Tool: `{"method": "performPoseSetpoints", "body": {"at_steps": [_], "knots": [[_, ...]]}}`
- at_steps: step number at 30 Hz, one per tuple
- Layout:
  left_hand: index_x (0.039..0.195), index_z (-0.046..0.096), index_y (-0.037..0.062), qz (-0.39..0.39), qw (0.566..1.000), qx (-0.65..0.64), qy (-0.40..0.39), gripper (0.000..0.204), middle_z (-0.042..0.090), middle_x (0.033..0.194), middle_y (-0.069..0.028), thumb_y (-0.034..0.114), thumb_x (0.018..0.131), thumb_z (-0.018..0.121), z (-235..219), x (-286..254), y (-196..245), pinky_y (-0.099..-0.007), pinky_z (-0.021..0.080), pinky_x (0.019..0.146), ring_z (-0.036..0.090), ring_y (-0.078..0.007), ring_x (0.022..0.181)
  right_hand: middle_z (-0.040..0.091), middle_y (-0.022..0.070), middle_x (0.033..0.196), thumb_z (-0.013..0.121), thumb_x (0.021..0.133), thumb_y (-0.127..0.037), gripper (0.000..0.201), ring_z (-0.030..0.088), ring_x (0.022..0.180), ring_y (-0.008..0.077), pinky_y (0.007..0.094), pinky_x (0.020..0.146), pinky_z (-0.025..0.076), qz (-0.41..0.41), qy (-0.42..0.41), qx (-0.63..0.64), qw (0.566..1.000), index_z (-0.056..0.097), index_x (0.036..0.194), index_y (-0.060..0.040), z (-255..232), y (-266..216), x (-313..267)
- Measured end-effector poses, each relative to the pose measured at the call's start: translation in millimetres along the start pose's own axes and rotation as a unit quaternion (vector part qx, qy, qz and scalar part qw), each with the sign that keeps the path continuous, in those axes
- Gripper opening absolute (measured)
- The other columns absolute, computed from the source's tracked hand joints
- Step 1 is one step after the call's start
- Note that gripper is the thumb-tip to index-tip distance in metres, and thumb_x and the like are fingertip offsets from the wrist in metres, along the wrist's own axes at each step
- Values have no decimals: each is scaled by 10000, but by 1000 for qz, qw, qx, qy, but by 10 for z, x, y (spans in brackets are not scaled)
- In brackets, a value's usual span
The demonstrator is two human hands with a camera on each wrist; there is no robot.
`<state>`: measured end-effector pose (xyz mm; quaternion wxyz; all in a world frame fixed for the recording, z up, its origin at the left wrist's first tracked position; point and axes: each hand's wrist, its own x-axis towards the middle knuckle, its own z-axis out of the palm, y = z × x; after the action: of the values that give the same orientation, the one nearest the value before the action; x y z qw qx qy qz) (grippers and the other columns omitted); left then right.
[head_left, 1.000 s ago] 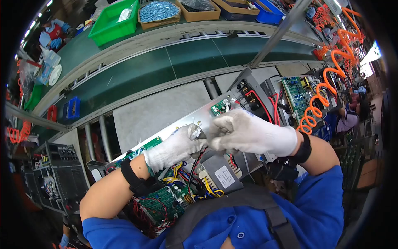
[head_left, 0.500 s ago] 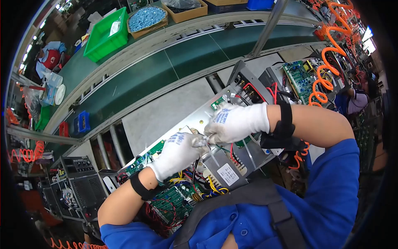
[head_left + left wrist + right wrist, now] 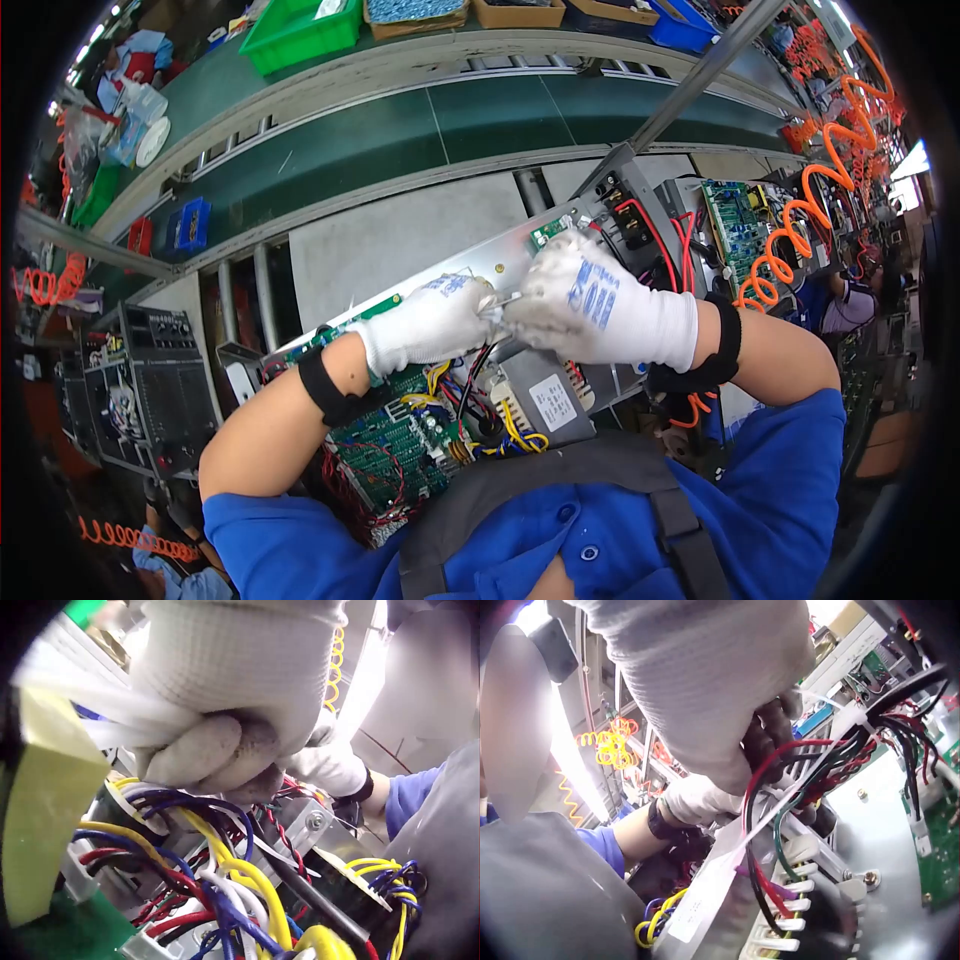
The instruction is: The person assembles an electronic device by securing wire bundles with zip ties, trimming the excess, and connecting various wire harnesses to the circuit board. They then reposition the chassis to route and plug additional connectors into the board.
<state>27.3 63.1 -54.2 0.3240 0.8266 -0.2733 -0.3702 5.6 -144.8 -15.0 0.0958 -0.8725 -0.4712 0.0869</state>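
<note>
Both gloved hands meet above an open metal chassis [image 3: 470, 260] full of wiring. My left hand [image 3: 428, 322] has its fingers curled round white cable ties [image 3: 124, 709], whose blurred strips stick out of the fist in the left wrist view. My right hand [image 3: 600, 312] pinches a thin white cable tie [image 3: 511, 298] right at the left fingertips; its fingertips are partly hidden. Below them sit a grey boxed transformer [image 3: 570, 418] with a label, and yellow and blue wires [image 3: 259, 889]. Another white tie [image 3: 799, 784] crosses red and black wires in the right wrist view.
A green circuit board [image 3: 375, 465] lies near my body. At right, an orange coiled hose [image 3: 795, 215] hangs before another board [image 3: 730, 235]. Beyond runs a green conveyor [image 3: 380, 140] with a green bin [image 3: 300, 35]. A black unit [image 3: 165, 385] stands at left.
The right hand, blurred a second ago, came down against the left, with a tie's tail dangling at half a second. Now both hands are pressed together slightly higher; the head view has shifted.
</note>
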Motion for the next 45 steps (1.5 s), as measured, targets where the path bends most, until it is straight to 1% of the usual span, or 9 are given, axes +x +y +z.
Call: {"method": "performPoseSetpoints", "body": {"at_steps": [7, 17, 23, 30, 31, 32, 35, 40, 45], "knots": [[947, 657, 65, 89, 979, 161, 92, 222, 670, 838, -193, 267, 905, 576, 182, -24, 18, -430, 499, 727, 644, -377, 807, 653, 61, 727, 640, 843, -261, 133, 646, 862, 234, 507, 1089, 294, 50, 77, 49, 995, 701, 814, -147, 109, -175, -72], [1245, 568, -23, 196, 948, -125, 215, 406, 671, 878, -63, 291, 1005, 476, -733, -486, 170, -250, 499, 697, 647, -131, 782, 671, 117, 1027, 670, 791, -130, 411, 644, 923, 235, 339, 891, 475, 295, 330, 137, 886, 619, 1172, 14, -958, -334, -1240], [977, 629, -18, 91, 989, 108, 45, 193, 634, 863, -134, 51, 843, 509, -51, -530, 1413, -356, 485, 712, 580, -222, 753, 664, 138, 1027, 723, 695, -75, 461, 647, 948, 257, 346, 872, 492, -6, 345, 1, 939, 633, 1134, 34, -947, -460, -1107], [1096, 605, 0, 57, 982, 82, 161, 218, 651, 851, -81, 70, 902, 535, 528, -814, 1627, -267, 499, 657, 602, -120, 725, 669, 106, 783, 666, 882, -289, 344, 633, 728, 274, 361, 681, 489, -287, 257, 209, 899, 679, 991, 37, -978, -228, -916], [1113, 593, -1, 142, 956, 144, 214, 226, 659, 875, -59, 64, 904, 541, 598, -891, 1741, -253, 501, 659, 608, -109, 742, 676, 104, 831, 640, 909, -323, 404, 636, 755, 212, 327, 669, 481, -295, 231, 195, 906, 665, 1016, 66, -999, -188, -885], [1128, 584, -1, -93, 946, -253, 181, 216, 662, 919, -23, 67, 943, 495, 664, -976, 1882, -249, 494, 698, 610, -99, 792, 677, 103, 865, 631, 919, -327, 420, 633, 771, 184, 309, 680, 487, -283, 223, 234, 903, 656, 1037, 75, -1011, -235, -847], [1033, 640, -14, -91, 930, 44, 354, 214, 674, 916, -61, 125, 989, 484, 712, -1462, 1737, -267, 493, 775, 620, -112, 851, 678, 96, 963, 547, 987, -212, 328, 637, 847, 132, 257, 780, 512, -232, 231, 372, 869, 622, 1151, 61, -984, -229, -689], [1093, 649, -42, 78, 712, -84, 692, 261, 684, 951, -66, 53, 977, 436, 1061, -1734, 1304, -275, 485, 755, 612, -117, 823, 691, 74, 959, 570, 907, 3, 203, 643, 849, 119, 254, 789, 518, -204, 134, 382, 891, 665, 1086, 19, -935, -381, -427], [1044, 640, -59, -73, 789, -327, 515, 183, 662, 808, -55, 51, 911, 579, 1450, -1472, 1322, -238, 490, 713, 622, -92, 767, 675, 124, 903, 625, 893, -81, 172, 649, 753, 207, 298, 698, 513, -230, 83, 283, 928, 665, 1045, -10, -554, -721, -122]]}}
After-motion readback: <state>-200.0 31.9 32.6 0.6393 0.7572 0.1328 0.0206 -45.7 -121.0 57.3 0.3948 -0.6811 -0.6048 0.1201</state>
